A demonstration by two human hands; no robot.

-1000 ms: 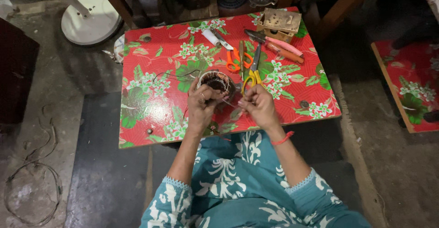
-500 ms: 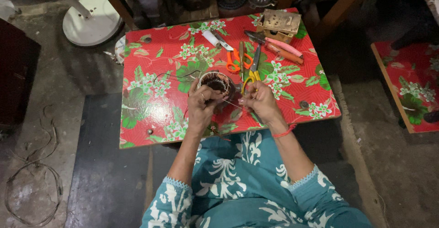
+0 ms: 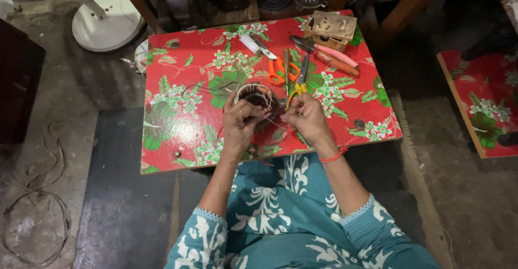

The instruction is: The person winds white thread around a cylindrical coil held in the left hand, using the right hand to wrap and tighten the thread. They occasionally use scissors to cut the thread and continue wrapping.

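Note:
A round copper-wound coil (image 3: 259, 96) rests on a low table with a red floral cover (image 3: 183, 129). My left hand (image 3: 240, 122) sits against the coil's near side, fingers pinched on a thin thread or wire. My right hand (image 3: 306, 117) is just to the right of the coil, pinching the other end of that thin strand, which stretches between both hands.
Behind the coil lie orange-handled scissors (image 3: 276, 69), yellow-handled pliers (image 3: 298, 80), a white roll (image 3: 250, 44), pink and red tools (image 3: 335, 57) and a small wooden box (image 3: 330, 29). A white round stand base (image 3: 105, 21) and loose wire (image 3: 32, 215) are on the floor left. Another red-covered surface (image 3: 483, 107) is at right.
Both hands have shifted slightly at the coil; the right hand has drawn a little to the right, pulling the thin strand taut. The coil stays in place.

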